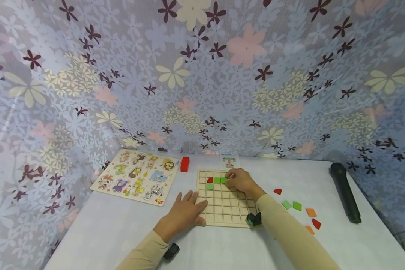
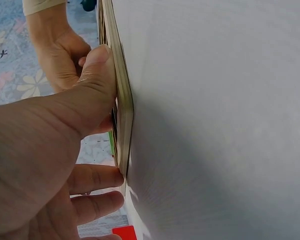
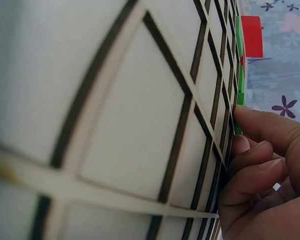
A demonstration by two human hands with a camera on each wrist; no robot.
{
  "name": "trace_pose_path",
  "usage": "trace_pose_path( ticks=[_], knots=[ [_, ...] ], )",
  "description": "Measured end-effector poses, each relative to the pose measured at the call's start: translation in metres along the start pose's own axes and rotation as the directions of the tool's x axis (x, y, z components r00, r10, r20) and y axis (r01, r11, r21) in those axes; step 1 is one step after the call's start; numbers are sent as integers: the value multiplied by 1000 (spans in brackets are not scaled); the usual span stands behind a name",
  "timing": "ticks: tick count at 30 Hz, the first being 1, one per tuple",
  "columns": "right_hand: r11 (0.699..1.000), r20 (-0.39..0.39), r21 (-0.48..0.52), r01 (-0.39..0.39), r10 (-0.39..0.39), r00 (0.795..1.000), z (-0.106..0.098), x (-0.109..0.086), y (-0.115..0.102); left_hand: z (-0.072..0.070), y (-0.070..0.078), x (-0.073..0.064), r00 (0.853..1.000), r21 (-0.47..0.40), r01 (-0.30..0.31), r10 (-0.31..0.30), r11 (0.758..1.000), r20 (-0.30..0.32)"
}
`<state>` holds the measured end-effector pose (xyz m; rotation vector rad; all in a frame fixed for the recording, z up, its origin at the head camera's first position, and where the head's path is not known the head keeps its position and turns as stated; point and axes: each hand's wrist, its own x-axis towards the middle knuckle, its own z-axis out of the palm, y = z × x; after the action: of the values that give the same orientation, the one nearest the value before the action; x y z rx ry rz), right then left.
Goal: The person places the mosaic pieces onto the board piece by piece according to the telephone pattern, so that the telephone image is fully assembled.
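A wooden grid board [image 1: 222, 217] lies flat on the table. In its upper left part sit a red quarter-circle tile [image 1: 210, 180], a green square tile [image 1: 217, 180] and a lighter green square tile [image 1: 210, 186]. My right hand [image 1: 240, 182] pinches another green square tile [image 1: 224, 180] at the board's upper row, beside the first green one; the fingers partly cover it. My left hand [image 1: 183, 214] rests at the board's left edge, fingers spread. In the left wrist view its thumb [image 2: 99, 65] lies along the board's side.
Several loose tiles, including a green square [image 1: 297, 206], an orange one [image 1: 311, 212] and a red quarter-circle [image 1: 278, 191], lie right of the board. A pattern card [image 1: 234, 162] and a red block [image 1: 185, 164] stand behind; an animal puzzle [image 1: 138, 176] lies left, a black microphone-like object [image 1: 345, 193] far right.
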<state>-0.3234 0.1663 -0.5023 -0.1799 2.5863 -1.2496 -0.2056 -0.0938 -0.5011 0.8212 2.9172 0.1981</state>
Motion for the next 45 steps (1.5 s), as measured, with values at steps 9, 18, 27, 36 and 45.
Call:
trace_pose_path(
  ticks=[9, 18, 27, 36, 45],
  knots=[
    [1000, -6, -6, 9, -9, 1000, 3, -3, 1, 3, -1, -1, 1000, -5, 0, 0, 1000, 4],
    [996, 12, -71, 62, -61, 998, 2, -8, -1, -1, 0, -1, 1000, 2, -15, 15, 1000, -13],
    [988, 30, -111, 103, -100, 994, -3, -14, 2, -4, 1, -2, 1000, -1, -17, 17, 1000, -13],
    [984, 6, 171, 49, -51, 999, -60, -45, 25, -2, 3, -1, 999, -8, -31, 31, 999, -16],
    [960, -119, 258, -110, 145, 982, -132, -101, 83, -1, 2, -1, 1000, -8, 3, -3, 1000, 5]
  ],
)
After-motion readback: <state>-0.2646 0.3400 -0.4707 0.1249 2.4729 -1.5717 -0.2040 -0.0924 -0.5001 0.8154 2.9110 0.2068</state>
